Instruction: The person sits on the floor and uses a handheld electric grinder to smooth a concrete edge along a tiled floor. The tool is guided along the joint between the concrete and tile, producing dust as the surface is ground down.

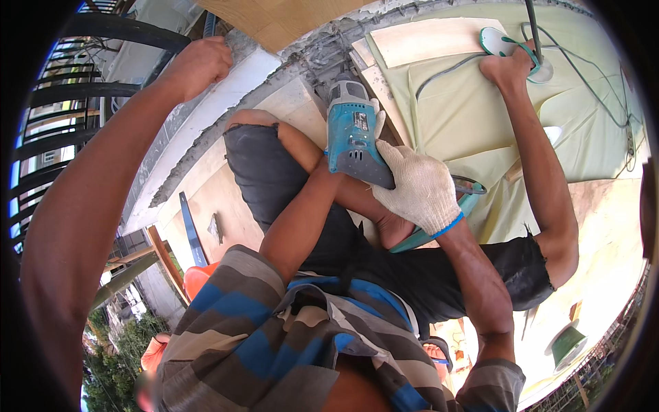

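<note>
A teal and grey power tool stands between my bent knees. My right hand, in a cream knitted glove with a blue cuff, is closed round the back of its body. My bare left forearm crosses my lap to the tool, and my left hand is hidden behind the tool body. A bit of cream glove shows along the tool's right side; whose fingers it covers is unclear. A dark cord loops by the right glove. The tool's working end cannot be seen.
At left another person's bare arm reaches up beside a black railing. A pale ledge borders broken concrete. Plywood boards lie on a green sheet near my sandalled foot. A long flat dark strip lies at left.
</note>
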Demonstrator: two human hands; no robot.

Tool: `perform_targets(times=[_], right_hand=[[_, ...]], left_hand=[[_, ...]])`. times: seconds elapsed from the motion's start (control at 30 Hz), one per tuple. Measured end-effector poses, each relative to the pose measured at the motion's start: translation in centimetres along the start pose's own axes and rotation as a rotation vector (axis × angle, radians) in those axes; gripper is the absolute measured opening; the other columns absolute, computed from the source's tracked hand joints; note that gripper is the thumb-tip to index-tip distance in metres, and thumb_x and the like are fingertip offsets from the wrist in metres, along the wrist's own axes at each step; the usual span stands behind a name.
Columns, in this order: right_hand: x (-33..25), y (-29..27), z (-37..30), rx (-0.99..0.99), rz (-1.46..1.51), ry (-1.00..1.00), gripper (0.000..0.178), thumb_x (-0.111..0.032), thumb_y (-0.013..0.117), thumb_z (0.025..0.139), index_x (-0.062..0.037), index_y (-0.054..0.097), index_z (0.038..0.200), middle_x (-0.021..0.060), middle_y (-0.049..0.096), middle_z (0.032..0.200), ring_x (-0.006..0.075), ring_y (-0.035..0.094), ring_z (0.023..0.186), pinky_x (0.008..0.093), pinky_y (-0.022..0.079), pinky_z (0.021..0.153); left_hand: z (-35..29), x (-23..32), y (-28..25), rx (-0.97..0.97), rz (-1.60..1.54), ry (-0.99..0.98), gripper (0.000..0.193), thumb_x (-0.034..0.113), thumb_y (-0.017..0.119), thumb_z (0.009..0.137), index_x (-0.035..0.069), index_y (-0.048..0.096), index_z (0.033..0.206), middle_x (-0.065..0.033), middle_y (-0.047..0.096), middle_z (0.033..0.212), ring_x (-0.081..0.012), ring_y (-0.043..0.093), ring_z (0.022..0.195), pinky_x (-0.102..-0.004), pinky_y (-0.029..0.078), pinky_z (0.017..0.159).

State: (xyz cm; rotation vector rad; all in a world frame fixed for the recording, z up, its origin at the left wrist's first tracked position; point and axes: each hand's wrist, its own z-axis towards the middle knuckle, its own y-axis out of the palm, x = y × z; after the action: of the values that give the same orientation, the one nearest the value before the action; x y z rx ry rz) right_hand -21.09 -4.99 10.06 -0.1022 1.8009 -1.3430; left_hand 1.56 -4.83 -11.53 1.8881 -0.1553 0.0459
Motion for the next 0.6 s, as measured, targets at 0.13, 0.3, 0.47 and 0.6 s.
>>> perform_targets(times=[0.13,0.3,0.47,0.6], right_hand=[[2.2,-1.0,-1.8,-0.068,-0.044,-0.102,0.070,-0.037,0.085,0.087,-0.0071,0.070,0.149,0.0184,0.078,0.115,0.0381,0.080,0.105,0.0514,0.065,0.092],[3.8,-0.4,-2.6,-0.020,0.017,-0.111,0.059,-0.031,0.084,0.087,-0.0065,0.073,0.139,0.0186,0.078,0.113,0.0381,0.080,0.107,0.0524,0.066,0.094],[4.7,0.8,-2.8,0.048,0.073,-0.108,0.045,-0.025,0.081,0.085,-0.0069,0.075,0.126,0.0183,0.081,0.108,0.0387,0.081,0.105,0.0526,0.067,0.089],[5.4,1.3,-3.1,0.104,0.060,-0.108,0.039,-0.022,0.081,0.088,-0.0079,0.077,0.124,0.0179,0.082,0.106,0.0384,0.083,0.105,0.0516,0.068,0.088]], left_hand=[[-1.8,0.4,1.1,-0.182,-0.173,-0.121,0.072,0.054,0.058,0.116,0.012,0.049,0.174,-0.0158,0.050,0.178,-0.0364,0.042,0.167,-0.0553,0.030,0.142],[-2.9,1.0,3.0,-0.067,-0.270,-0.294,0.058,0.047,0.042,0.126,0.012,0.054,0.170,-0.0108,0.059,0.173,-0.0310,0.048,0.166,-0.0508,0.042,0.141],[-2.6,1.8,2.3,-0.288,-0.089,-0.388,0.066,0.054,0.039,0.125,0.014,0.047,0.177,-0.0091,0.052,0.180,-0.0286,0.043,0.169,-0.0493,0.026,0.145],[-1.7,2.7,1.8,0.154,-1.105,-0.424,0.068,0.050,0.038,0.126,0.011,0.037,0.181,-0.0148,0.042,0.185,-0.0312,0.037,0.173,-0.0547,0.022,0.147]])
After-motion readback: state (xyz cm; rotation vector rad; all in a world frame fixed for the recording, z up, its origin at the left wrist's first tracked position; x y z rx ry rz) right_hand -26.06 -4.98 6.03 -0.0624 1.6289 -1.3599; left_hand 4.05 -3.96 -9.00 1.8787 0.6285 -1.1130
